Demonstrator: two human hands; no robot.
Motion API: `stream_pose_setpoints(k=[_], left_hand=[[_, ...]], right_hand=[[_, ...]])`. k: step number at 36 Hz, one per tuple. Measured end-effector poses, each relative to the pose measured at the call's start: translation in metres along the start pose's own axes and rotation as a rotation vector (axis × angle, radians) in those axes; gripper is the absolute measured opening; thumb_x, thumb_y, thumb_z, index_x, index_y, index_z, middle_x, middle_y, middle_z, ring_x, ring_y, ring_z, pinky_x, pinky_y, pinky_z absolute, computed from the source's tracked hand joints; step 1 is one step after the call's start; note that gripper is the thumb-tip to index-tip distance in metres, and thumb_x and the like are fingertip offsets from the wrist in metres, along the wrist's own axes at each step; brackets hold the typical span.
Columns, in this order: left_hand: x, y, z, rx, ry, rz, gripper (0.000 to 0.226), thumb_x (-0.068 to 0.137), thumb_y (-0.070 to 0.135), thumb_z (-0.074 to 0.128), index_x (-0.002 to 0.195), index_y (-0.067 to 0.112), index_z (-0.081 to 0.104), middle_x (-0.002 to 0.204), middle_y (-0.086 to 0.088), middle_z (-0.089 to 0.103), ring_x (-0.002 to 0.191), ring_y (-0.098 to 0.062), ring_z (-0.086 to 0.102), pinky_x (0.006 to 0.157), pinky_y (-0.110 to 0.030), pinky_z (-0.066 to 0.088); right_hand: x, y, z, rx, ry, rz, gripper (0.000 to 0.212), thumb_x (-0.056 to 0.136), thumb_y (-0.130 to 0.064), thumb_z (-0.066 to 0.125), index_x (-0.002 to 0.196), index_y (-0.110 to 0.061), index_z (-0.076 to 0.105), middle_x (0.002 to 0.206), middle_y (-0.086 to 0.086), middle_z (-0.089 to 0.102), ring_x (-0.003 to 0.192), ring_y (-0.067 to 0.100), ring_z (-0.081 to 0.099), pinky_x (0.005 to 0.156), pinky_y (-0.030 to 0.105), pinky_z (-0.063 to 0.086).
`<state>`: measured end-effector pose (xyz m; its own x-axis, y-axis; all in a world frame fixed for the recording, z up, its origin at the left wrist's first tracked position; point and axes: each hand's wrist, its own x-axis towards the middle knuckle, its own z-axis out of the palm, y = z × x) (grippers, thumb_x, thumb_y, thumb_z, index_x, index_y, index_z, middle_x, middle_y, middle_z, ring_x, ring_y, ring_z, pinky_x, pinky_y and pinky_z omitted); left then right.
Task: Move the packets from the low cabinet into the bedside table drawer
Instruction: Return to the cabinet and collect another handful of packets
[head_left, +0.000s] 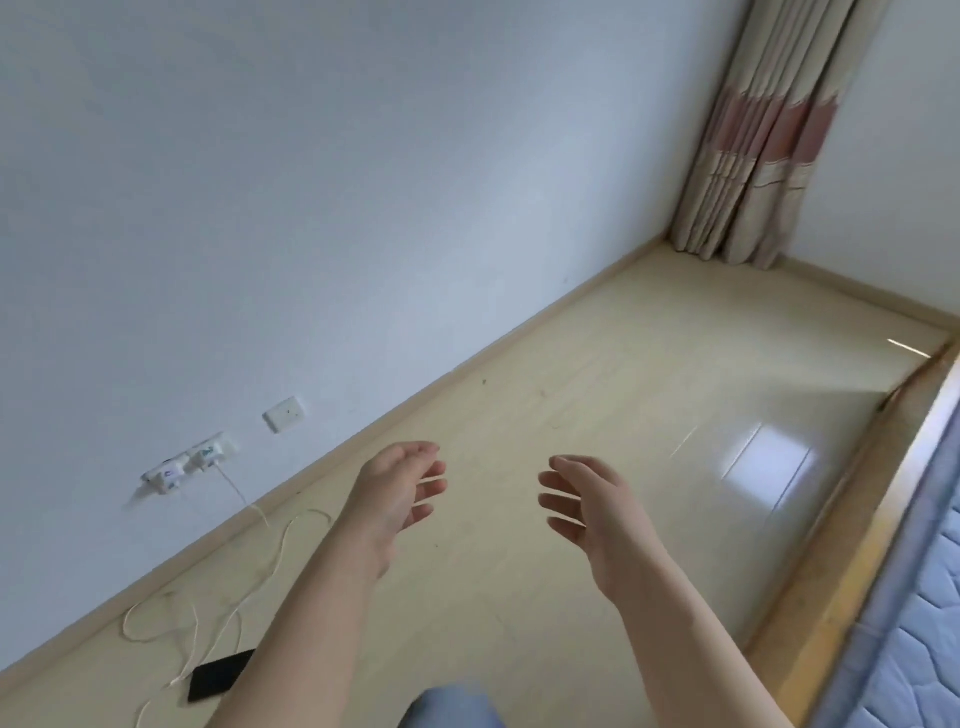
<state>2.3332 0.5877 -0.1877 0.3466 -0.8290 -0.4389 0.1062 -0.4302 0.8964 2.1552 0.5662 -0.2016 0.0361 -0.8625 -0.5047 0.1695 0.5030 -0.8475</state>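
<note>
My left hand (400, 488) and my right hand (587, 504) are both raised in front of me over the pale floor, palms turned toward each other, fingers relaxed and spread. Neither hand holds anything. No packets, low cabinet or bedside table drawer appear in the head view.
A white wall runs along the left with sockets and plugged chargers (189, 462). White cables (208, 618) trail over the floor to a black phone (221, 675). A bed with wooden frame (852, 540) and quilted mattress (924, 623) lies at right. A curtain (758, 140) hangs in the far corner.
</note>
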Motion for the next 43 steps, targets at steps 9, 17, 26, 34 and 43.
stream_pose_setpoints(k=[9,17,26,34,43], left_hand=[[0.184,0.069,0.158,0.091,-0.252,-0.005,0.011,0.095,0.018,0.051,0.091,0.019,0.061,0.090,-0.001,0.063,0.079,-0.015,0.061,0.070,-0.028,0.046],[0.317,0.178,0.333,0.205,-0.545,0.073,0.010,0.096,0.019,0.050,0.092,0.020,0.059,0.089,0.000,0.061,0.076,-0.012,0.059,0.071,-0.026,0.045],[0.413,0.222,0.482,0.307,-0.710,-0.030,0.010,0.096,0.017,0.049,0.093,0.019,0.059,0.087,0.000,0.062,0.076,-0.013,0.060,0.072,-0.027,0.045],[0.513,0.288,0.663,0.352,-0.724,-0.020,0.010,0.096,0.017,0.049,0.091,0.019,0.058,0.086,0.001,0.060,0.075,-0.013,0.060,0.070,-0.026,0.045],[0.615,0.378,0.828,0.259,-0.638,0.013,0.012,0.096,0.018,0.048,0.089,0.020,0.058,0.084,0.000,0.060,0.074,-0.012,0.058,0.068,-0.026,0.043]], right_hand=[[0.164,-0.087,-0.070,0.091,0.256,-0.004,0.008,0.095,-0.016,0.051,0.093,-0.015,0.059,0.087,0.001,0.063,0.076,0.017,0.059,0.070,0.028,0.046],[0.301,-0.229,-0.128,0.170,0.462,-0.138,0.009,0.095,-0.016,0.051,0.095,-0.014,0.059,0.090,0.002,0.064,0.079,0.017,0.060,0.071,0.028,0.047],[0.432,-0.292,-0.206,0.346,0.617,-0.062,0.009,0.095,-0.015,0.050,0.095,-0.013,0.059,0.088,0.004,0.062,0.076,0.018,0.059,0.068,0.028,0.046],[0.570,-0.393,-0.325,0.383,0.654,-0.101,0.008,0.094,-0.014,0.050,0.093,-0.012,0.058,0.087,0.003,0.062,0.076,0.019,0.058,0.069,0.029,0.046],[0.698,-0.525,-0.440,0.360,0.652,-0.149,0.009,0.094,-0.014,0.051,0.092,-0.013,0.060,0.088,0.005,0.063,0.080,0.021,0.060,0.069,0.030,0.046]])
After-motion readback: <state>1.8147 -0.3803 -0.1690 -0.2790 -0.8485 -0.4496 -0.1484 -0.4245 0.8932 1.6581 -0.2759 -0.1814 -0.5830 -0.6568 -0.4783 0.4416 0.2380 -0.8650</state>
